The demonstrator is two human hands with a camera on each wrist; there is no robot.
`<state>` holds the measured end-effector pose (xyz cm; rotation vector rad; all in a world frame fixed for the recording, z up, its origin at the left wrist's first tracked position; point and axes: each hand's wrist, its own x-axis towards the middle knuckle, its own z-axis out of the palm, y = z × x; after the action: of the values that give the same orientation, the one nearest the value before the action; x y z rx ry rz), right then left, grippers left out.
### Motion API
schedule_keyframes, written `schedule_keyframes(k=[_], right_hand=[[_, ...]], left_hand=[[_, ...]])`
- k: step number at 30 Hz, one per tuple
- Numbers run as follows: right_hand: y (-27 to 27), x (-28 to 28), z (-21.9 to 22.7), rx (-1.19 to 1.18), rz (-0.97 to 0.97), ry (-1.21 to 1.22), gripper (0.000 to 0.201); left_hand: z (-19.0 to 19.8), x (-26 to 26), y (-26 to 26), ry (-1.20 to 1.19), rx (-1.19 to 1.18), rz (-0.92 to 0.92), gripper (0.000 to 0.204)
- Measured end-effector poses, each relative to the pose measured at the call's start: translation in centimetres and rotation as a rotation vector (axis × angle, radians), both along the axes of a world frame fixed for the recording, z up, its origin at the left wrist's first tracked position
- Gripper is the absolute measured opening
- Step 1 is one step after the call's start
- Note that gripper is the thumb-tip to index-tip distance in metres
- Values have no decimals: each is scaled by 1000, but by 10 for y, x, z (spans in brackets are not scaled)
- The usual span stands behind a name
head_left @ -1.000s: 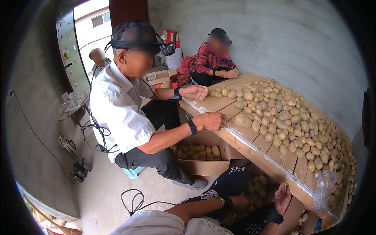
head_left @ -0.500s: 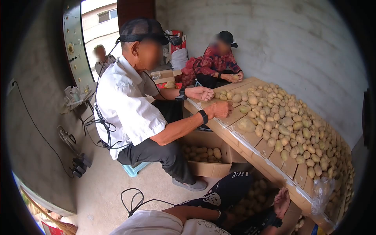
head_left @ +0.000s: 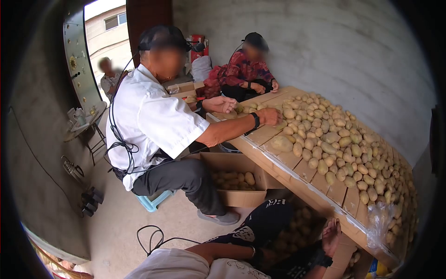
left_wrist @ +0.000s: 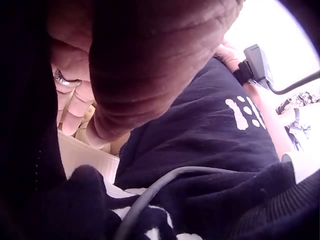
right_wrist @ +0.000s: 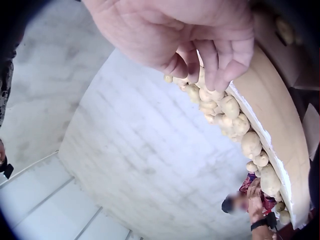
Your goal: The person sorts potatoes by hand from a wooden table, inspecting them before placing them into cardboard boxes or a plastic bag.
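In the left wrist view my left hand (left_wrist: 150, 65), with a ring (left_wrist: 65, 80) on one finger, reaches down over potatoes (left_wrist: 87, 122) inside the rim of a container (left_wrist: 85, 155). Its fingers are nearly straight, with the fingertips right at the potatoes. In the head view it is deep in shadow between my legs. My right hand (head_left: 331, 236) is raised beside the table's front edge, fingers loosely bent. No held thing shows in the right wrist view, where table potatoes (right_wrist: 250, 144) appear behind the fingers.
Loose potatoes (head_left: 341, 144) cover much of the cardboard-topped table (head_left: 297, 162), a plastic bag (head_left: 381, 223) at its near corner. A person in white (head_left: 158, 116) reaches over its left side; another (head_left: 246, 69) sits behind. A potato carton (head_left: 237, 197) stands below. Cable (head_left: 151, 237) lies on the floor.
The person in white has moved one hand from the table edge in to the potatoes. The far person's hands have dropped and parted. My right hand stays beside the table edge.
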<state>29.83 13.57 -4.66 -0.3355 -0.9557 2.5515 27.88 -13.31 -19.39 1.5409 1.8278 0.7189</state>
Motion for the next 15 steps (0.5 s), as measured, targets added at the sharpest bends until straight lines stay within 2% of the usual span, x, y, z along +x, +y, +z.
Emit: schedule_keyframes(k=[1, 2, 4, 5, 7, 8, 10, 11, 12, 13, 15], right_hand=[[0, 6, 1, 5, -8, -7, 27], [3, 6, 0, 7, 12, 28, 26], [-1, 3, -1, 6, 33, 79, 25], [-4, 1, 1, 0, 8, 48, 24], [-2, 6, 7, 6, -37, 5, 23], [-4, 6, 10, 5, -31, 13, 22], [-13, -1, 8, -6, -20, 22, 21], [-15, -1, 8, -25, -44, 9, 21], [-12, 2, 10, -32, -79, -2, 20], [-12, 4, 12, -14, -20, 58, 22], [-9, 6, 9, -43, -51, 37, 22]], left_hand=[[-6, 8, 0, -19, 160, 3, 31], [-10, 10, 5, -29, 157, -5, 31], [-16, 0, 6, -370, -120, 48, 31], [-21, -2, 5, -362, -122, 46, 31], [-40, 12, 10, -419, 121, 233, 33], [-26, 14, 11, -423, 124, 223, 33], [26, 4, 3, -138, -276, 50, 36], [25, 7, -2, -137, -275, 42, 36], [22, 11, -3, -545, -218, 173, 32], [25, 13, 1, -949, -151, 292, 33], [35, 3, -7, -179, -150, 114, 39]])
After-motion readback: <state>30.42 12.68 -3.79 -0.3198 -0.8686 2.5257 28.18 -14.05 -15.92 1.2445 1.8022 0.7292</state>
